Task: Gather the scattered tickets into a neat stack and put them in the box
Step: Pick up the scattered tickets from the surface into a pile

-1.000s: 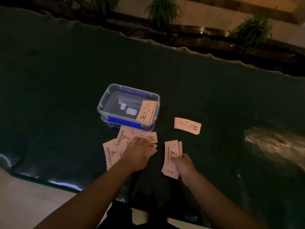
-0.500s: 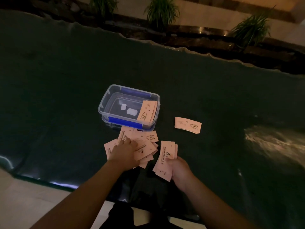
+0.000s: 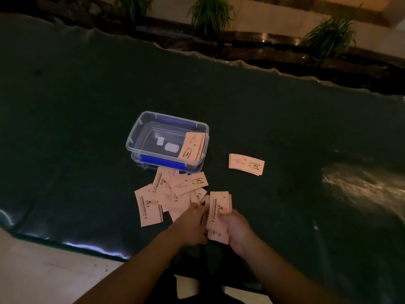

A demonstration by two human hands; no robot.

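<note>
A clear plastic box (image 3: pixel 140 130) with blue clips sits mid-table, a few pink tickets (image 3: pixel 192 145) leaning inside its right end. Several loose pink tickets (image 3: pixel 173 189) lie scattered just in front of the box. A small ticket pile (image 3: pixel 246 164) lies apart to the right. My right hand (image 3: pixel 237 230) grips a stack of tickets (image 3: pixel 219 212) held upright near the table's front edge. My left hand (image 3: pixel 190 226) presses against the stack's left side, fingers curled on the tickets there.
The dark green table cover (image 3: pixel 87 106) spreads wide on all sides, its front edge (image 3: pixel 87 246) close to me. A glossy reflection (image 3: pixel 359 185) shows at the right. Potted plants (image 3: pixel 210 14) line a ledge beyond the table.
My left hand left the scattered tickets and moved right to meet the stack. My right hand lifted the stack slightly and brought it toward the left hand.
</note>
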